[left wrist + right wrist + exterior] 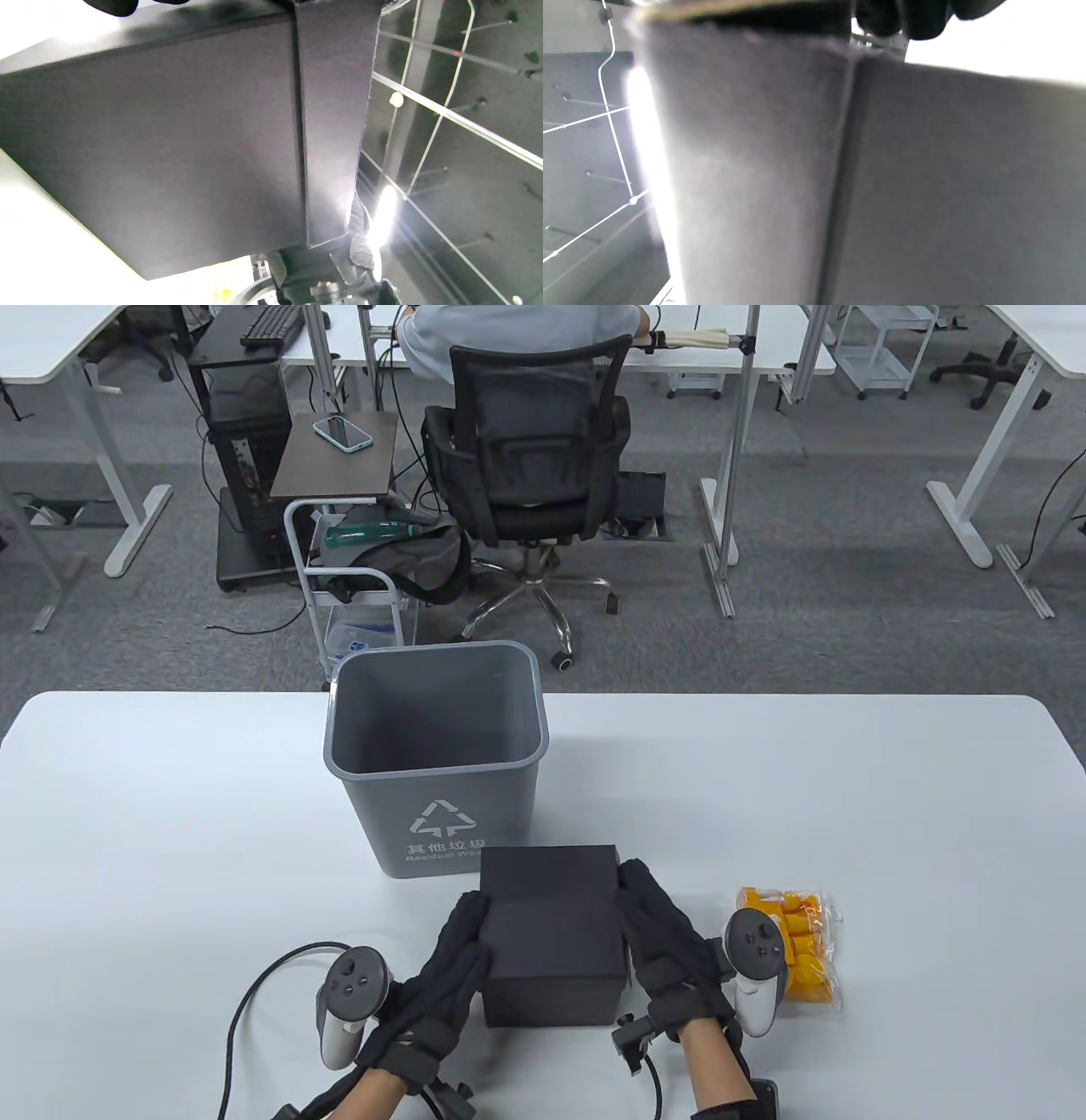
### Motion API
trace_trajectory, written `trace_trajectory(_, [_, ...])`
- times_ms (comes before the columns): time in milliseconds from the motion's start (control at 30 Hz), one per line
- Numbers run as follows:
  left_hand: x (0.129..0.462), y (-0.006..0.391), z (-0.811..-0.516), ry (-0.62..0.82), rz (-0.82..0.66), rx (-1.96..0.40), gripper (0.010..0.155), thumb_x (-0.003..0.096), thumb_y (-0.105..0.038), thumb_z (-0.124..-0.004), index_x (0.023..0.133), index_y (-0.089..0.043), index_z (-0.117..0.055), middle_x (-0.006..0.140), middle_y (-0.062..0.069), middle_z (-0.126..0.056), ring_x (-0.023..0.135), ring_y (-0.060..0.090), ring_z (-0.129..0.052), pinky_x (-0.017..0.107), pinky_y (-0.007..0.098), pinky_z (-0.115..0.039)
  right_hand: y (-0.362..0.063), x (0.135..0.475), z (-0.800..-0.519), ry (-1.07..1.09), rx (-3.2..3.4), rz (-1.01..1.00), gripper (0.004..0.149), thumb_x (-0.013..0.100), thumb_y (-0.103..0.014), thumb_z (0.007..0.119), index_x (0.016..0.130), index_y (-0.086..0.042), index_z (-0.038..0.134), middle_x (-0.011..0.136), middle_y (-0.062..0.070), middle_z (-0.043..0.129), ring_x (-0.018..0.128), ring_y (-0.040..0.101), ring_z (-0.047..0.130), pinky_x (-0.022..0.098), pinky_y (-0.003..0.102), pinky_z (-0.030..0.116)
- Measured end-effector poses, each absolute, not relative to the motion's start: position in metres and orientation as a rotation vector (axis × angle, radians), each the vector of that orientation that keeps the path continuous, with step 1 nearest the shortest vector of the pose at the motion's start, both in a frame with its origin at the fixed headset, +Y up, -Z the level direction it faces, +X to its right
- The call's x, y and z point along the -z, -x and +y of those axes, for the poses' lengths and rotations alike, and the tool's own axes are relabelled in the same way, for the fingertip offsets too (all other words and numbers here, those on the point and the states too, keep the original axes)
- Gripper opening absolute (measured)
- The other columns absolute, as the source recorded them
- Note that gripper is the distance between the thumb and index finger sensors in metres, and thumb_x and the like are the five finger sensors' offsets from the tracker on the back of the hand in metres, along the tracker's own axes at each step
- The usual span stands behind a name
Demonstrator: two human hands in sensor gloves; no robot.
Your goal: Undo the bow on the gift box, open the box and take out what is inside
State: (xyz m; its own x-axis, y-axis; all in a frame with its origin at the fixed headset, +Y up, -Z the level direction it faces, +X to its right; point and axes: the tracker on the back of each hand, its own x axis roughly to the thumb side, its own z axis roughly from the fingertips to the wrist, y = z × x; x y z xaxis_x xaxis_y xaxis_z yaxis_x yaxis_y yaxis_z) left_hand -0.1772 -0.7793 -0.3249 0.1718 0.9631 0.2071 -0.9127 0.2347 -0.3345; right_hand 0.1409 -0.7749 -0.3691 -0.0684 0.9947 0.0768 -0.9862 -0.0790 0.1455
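The black gift box (551, 937) sits on the white tabletop (170, 831) just in front of the grey bin (434, 755), clasped between the two gloved hands: the left hand (450, 963) holds its left side and the right hand (666, 946) its right side, fingers of both laid along the walls and curling over the top edges. It is a plain matte black cube, its lid seam showing in both wrist views. A packet of orange pieces (797, 942) lies right of the box, beyond the right hand.
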Motion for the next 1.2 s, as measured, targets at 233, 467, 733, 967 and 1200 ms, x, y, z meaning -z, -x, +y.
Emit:
trace_trajectory(233, [0.324, 0.178, -0.777, 0.121, -0.409, -1.327, 0.065, 0.0671, -0.056, -0.05, 0.121, -0.034, -0.02, 0.126, 0.025, -0.019, 0.11, 0.055, -0.034, 0.074, 0.068, -0.052, -0.136, 0.368, -0.777, -0.196, -1.614, 0.108, 0.078, 0.067, -0.048, 0.062, 0.119, 0.0, 0.03, 0.118, 0.03, 0.019, 0.099, 0.059, 0.016, 0.07, 0.068, 0.017])
trace_trajectory(467, [0.319, 0.197, -0.744, -0.055, -0.423, -1.287, 0.075, 0.0638, -0.064, -0.056, 0.122, -0.031, -0.023, 0.126, 0.026, -0.011, 0.11, 0.058, -0.021, 0.073, 0.074, -0.041, -0.152, 0.346, -0.719, -0.332, -1.905, -0.191, 0.079, 0.064, -0.056, 0.064, 0.122, -0.009, 0.037, 0.12, 0.03, 0.022, 0.098, 0.065, 0.015, 0.064, 0.075, 0.01])
trace_trajectory(733, [0.305, 0.212, -0.702, -0.278, -0.354, -0.517, 0.079, 0.0637, -0.067, -0.057, 0.124, -0.024, -0.029, 0.127, 0.027, -0.015, 0.11, 0.059, -0.019, 0.072, 0.077, -0.036, -0.185, 0.325, -0.707, -0.309, -2.482, -0.356, 0.08, 0.061, -0.06, 0.065, 0.123, -0.015, 0.041, 0.123, 0.025, 0.025, 0.108, 0.055, 0.019, 0.071, 0.072, 0.017])
trace_trajectory(967, [0.31, 0.206, -0.711, -0.198, -0.263, -0.235, 0.077, 0.0642, -0.063, -0.056, 0.124, -0.023, -0.03, 0.129, 0.024, -0.016, 0.113, 0.055, -0.016, 0.074, 0.074, -0.028, -0.207, 0.332, -0.733, -0.171, -2.576, -0.258, 0.077, 0.062, -0.058, 0.064, 0.123, -0.016, 0.04, 0.123, 0.021, 0.022, 0.105, 0.058, 0.016, 0.072, 0.068, 0.02])
trace_trajectory(1200, [0.315, 0.205, -0.717, -0.166, -0.266, -0.223, 0.075, 0.0645, -0.062, -0.056, 0.124, -0.023, -0.031, 0.129, 0.022, -0.019, 0.113, 0.054, -0.019, 0.075, 0.072, -0.029, -0.192, 0.33, -0.739, -0.229, -2.608, -0.249, 0.078, 0.062, -0.057, 0.065, 0.122, -0.014, 0.04, 0.122, 0.025, 0.024, 0.105, 0.057, 0.021, 0.073, 0.067, 0.021])
